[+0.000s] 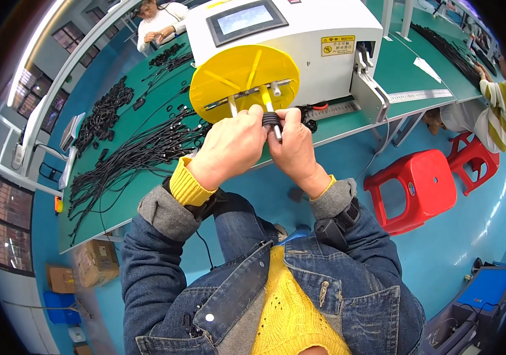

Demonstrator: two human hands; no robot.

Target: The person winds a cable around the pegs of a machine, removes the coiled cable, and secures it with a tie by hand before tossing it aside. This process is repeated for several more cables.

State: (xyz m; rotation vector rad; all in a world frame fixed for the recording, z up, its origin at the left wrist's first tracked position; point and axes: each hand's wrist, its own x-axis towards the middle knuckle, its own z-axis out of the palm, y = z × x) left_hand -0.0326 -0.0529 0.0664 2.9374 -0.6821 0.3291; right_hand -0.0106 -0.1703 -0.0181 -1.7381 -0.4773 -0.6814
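A white winding machine stands on the green table in front of me. On its side facing me is a yellow disc with a metal bar and posts sticking out. Around one post sits a small coil of black cable, the post's silver tip showing below it. My left hand is closed at the coil's left side, its fingers partly hidden behind the coil. From the right, my right hand pinches the same coil with thumb and fingers.
Long black cables and a pile of coiled ones cover the table's left part. Red pliers handles lie beside a metal ruler. Red stools stand at right. Two people work nearby, one in stripes.
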